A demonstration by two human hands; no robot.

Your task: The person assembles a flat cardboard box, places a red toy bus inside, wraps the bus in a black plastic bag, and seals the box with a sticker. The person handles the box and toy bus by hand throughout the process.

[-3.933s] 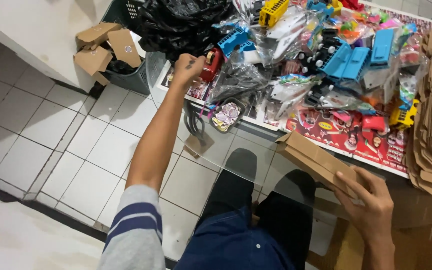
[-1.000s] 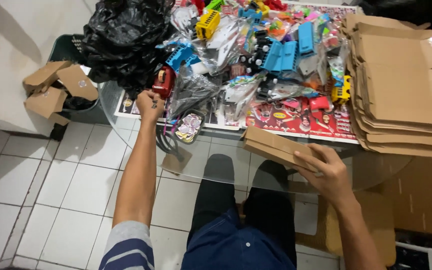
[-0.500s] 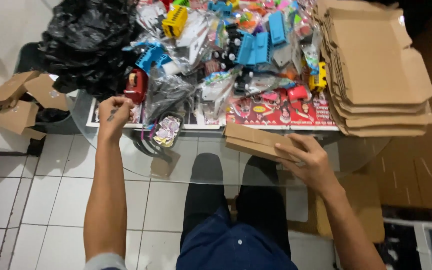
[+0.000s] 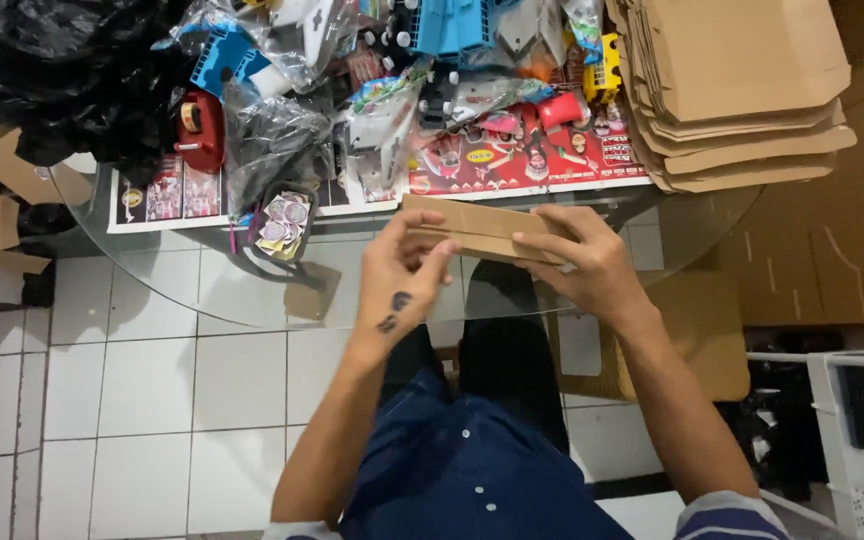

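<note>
Hands hold a flat brown cardboard box (image 4: pixel 477 230) over the glass bench (image 4: pixel 202 300) edge. Left hand (image 4: pixel 402 270) and right hand (image 4: pixel 577 265) each have a tight grip on it (toys (image 4: pixel 382 110) lie just behind).

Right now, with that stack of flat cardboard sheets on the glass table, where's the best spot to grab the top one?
Probably the near long edge of the top sheet on the stack of flat cardboard sheets, coming from the person's side. The sheets fan out and overhang the glass table there, so fingers could likely slip under, thumb on top. Toys crowd the left side.
</note>
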